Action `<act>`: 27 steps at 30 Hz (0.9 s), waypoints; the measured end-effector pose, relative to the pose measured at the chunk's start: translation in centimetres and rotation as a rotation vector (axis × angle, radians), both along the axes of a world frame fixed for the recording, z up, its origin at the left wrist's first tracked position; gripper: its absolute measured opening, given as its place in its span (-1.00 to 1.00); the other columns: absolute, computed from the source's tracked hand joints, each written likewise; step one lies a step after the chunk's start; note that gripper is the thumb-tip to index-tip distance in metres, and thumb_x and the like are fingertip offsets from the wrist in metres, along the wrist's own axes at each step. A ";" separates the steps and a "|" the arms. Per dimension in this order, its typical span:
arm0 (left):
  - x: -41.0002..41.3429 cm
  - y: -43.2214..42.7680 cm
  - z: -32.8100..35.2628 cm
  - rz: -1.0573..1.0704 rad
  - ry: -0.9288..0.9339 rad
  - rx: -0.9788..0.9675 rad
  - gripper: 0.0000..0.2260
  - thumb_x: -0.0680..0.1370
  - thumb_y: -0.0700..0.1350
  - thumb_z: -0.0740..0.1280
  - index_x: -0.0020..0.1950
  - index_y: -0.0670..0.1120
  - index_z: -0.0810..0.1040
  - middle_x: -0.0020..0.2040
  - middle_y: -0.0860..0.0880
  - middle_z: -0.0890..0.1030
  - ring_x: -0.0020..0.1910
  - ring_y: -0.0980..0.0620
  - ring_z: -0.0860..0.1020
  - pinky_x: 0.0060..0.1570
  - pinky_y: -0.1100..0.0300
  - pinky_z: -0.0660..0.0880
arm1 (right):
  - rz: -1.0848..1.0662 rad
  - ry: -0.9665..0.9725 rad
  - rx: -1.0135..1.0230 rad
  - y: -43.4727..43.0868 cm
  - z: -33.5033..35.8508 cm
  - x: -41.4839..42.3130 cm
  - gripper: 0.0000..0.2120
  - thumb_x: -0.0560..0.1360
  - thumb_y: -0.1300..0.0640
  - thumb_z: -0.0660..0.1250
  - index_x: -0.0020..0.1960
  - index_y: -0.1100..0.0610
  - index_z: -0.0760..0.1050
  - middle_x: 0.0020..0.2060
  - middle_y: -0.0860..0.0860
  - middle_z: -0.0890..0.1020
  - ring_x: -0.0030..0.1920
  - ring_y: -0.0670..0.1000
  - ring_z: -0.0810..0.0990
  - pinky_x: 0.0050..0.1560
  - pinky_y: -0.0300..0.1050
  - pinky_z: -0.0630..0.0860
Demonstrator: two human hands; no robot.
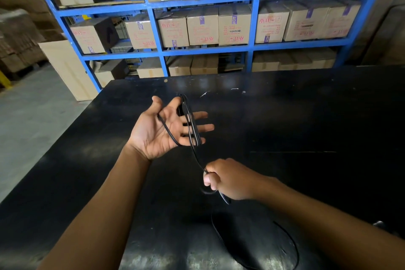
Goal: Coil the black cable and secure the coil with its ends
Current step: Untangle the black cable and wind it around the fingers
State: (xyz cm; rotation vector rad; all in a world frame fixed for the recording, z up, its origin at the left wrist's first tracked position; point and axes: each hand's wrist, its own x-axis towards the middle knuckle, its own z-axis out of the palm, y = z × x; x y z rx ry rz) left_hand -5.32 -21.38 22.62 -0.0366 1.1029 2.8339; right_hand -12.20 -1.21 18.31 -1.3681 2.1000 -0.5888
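Note:
My left hand (163, 130) is held palm up above the black table (306, 116), fingers spread, with several turns of the black cable (192, 129) looped around the four fingers. One strand crosses the palm below the thumb. From the loops the cable runs down to my right hand (225, 178), which is closed in a fist around it nearer to me. Below that fist the loose cable curves over the tabletop in a wide arc toward the bottom edge of the view.
Beyond the table's far edge stands a blue metal rack (255, 28) stacked with cardboard boxes. A tall plain carton (70, 70) stands on the grey floor at the left. The table's left edge runs diagonally toward me.

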 end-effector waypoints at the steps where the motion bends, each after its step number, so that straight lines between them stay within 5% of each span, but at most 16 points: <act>1: 0.3 0.2 0.3 -0.031 0.016 0.004 -0.36 0.55 0.38 -0.09 0.56 0.10 0.16 0.46 -0.44 0.26 0.34 -0.60 0.31 0.13 -0.51 0.38 | -0.001 0.044 0.016 -0.1 -0.4 -0.9 -0.81 0.49 0.21 0.16 -0.25 0.03 0.44 -0.07 0.08 0.71 -0.04 0.12 0.65 0.04 0.05 0.55; 7: 1.9 1.7 2.1 -0.206 0.085 0.048 -0.33 0.54 0.38 -0.04 0.59 0.13 0.05 0.55 -0.39 0.04 0.44 -0.57 0.03 0.25 -0.54 0.10 | -0.089 0.211 0.132 -0.8 0.1 -6.5 -0.86 0.50 0.20 0.21 -0.07 0.07 0.55 -0.06 0.05 0.69 -0.01 0.11 0.64 0.08 0.11 0.56; 9: 2.1 2.6 2.0 -0.278 0.078 -0.036 -0.33 0.53 0.40 -0.05 0.59 0.14 0.07 0.55 -0.39 0.09 0.44 -0.56 0.08 0.26 -0.53 0.14 | -0.094 0.243 0.125 -1.5 1.4 -8.0 -0.85 0.51 0.20 0.24 -0.04 0.06 0.57 -0.07 0.02 0.70 -0.02 0.08 0.65 0.08 0.08 0.56; 13: 2.1 5.0 0.5 -0.425 0.036 -0.171 -0.31 0.50 0.42 -0.11 0.57 0.15 0.17 0.55 -0.32 0.16 0.45 -0.52 0.17 0.24 -0.47 0.27 | -0.051 0.351 0.107 -3.3 5.1 -9.8 -0.80 0.53 0.18 0.24 -0.23 -0.04 0.49 -0.32 -0.09 0.59 -0.25 -0.02 0.59 -0.32 -0.14 0.40; 20: 2.3 5.7 -2.4 -0.513 -0.044 -0.154 -0.30 0.48 0.44 -0.09 0.57 0.21 0.08 0.54 -0.29 0.23 0.46 -0.54 0.11 0.27 -0.50 0.09 | -0.061 0.424 0.126 -3.7 9.9 -12.4 -0.82 0.59 0.07 0.23 -0.07 0.06 0.58 -0.16 0.00 0.68 -0.12 -0.04 0.63 -0.05 -0.05 0.54; 27: 1.6 4.6 -4.6 -0.378 -0.162 -0.097 -0.30 0.47 0.44 0.00 0.57 0.20 0.08 0.51 -0.31 0.29 0.42 -0.54 0.23 0.20 -0.47 0.32 | -0.015 0.540 0.111 -3.2 11.7 -11.3 -0.73 0.55 -0.05 0.31 -0.21 0.09 0.59 -0.39 -0.02 0.66 -0.32 -0.05 0.61 -0.35 -0.16 0.34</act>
